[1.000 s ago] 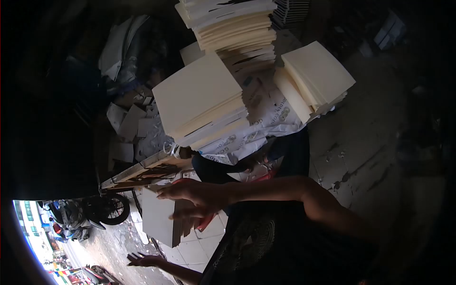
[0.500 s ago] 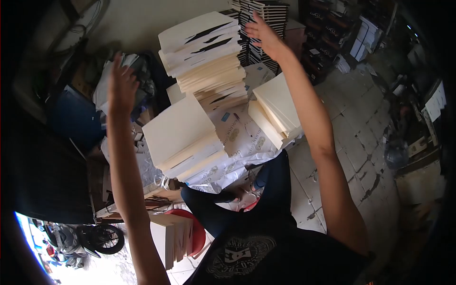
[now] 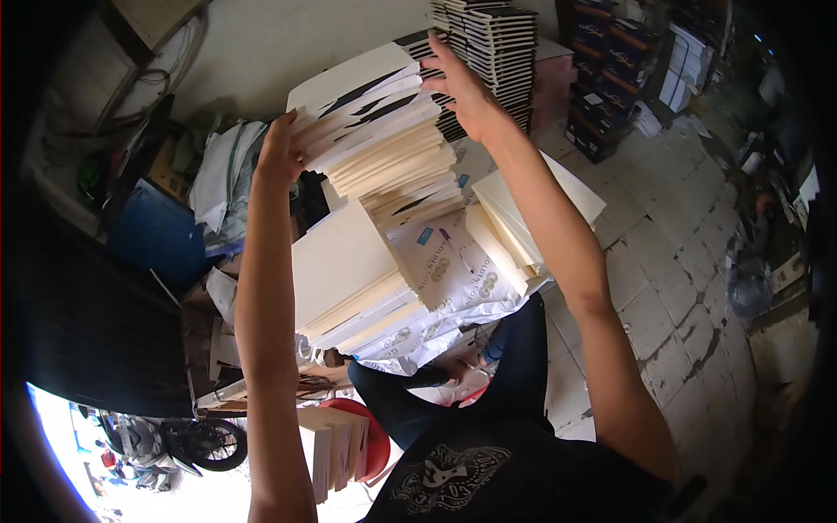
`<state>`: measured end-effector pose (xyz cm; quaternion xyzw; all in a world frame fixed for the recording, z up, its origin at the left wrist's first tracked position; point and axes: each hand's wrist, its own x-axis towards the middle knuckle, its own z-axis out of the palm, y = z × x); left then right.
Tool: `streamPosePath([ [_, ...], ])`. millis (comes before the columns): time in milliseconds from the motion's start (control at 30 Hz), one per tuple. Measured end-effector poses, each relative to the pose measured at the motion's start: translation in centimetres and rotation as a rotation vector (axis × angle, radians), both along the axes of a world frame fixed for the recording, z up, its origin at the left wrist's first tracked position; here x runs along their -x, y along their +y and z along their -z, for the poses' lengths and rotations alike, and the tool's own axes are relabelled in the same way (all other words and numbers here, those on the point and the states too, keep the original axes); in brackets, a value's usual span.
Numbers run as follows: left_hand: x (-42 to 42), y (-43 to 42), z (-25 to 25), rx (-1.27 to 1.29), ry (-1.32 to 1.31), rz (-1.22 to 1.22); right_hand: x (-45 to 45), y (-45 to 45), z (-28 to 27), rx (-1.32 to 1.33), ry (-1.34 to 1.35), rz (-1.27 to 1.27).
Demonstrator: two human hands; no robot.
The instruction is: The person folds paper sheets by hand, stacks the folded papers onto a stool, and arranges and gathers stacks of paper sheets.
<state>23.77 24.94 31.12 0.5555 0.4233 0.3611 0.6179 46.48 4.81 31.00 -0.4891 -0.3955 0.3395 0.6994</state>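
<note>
A tall stack of cream-paged booklets (image 3: 384, 144) rises before me, with white sheets and black-marked edges near its top. My left hand (image 3: 281, 152) is at the upper left corner, its fingers curled against the booklets' edges. On the opposite side, my right hand (image 3: 462, 94) has its fingers spread beside the top right edge; whether every fingertip touches cannot be made out. Nearer to me lies a lower pile of booklets (image 3: 344, 261). Another booklet pile (image 3: 501, 222) sits to the right, partly behind my right forearm.
Printed wrapping paper (image 3: 440, 261) covers the work surface. Black-edged books (image 3: 501, 65) are stacked behind, with dark boxes (image 3: 602, 78) farther right. A red stool (image 3: 377, 444) carrying more booklets (image 3: 336, 440) stands at lower left. Plastic bags (image 3: 222, 179) and a blue bin (image 3: 157, 231) are at left.
My left hand has moved right onto the tall stack's left corner. My right hand has shifted slightly left, closer against its right side. The view has tilted a little.
</note>
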Motion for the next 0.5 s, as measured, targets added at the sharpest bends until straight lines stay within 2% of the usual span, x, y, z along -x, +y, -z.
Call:
streamPosePath([
  [100, 1.2, -2.0, -1.3, 0.117, -0.108, 0.028, 2.7, -2.1, -0.9, 0.055, -0.062, -0.043],
  [200, 2.3, -1.3, -1.4, 0.098, -0.125, 0.085, 2.8, -2.0, -0.4, 0.005, -0.095, -0.017],
  [267, 2.2, -2.0, -1.5, 0.073, -0.090, 0.031, 2.7, -2.2, -0.2, 0.004, -0.053, 0.000],
  [400, 3.3, -0.6, -1.5, 0.008, -0.060, 0.064, 6.3, -4.4, -0.1, -0.089, -0.060, 0.035],
  [500, 5.1, 0.0, -1.9, 0.018, -0.003, 0.166, 4.8, -4.1, 1.5, 0.104, -0.225, 0.183],
])
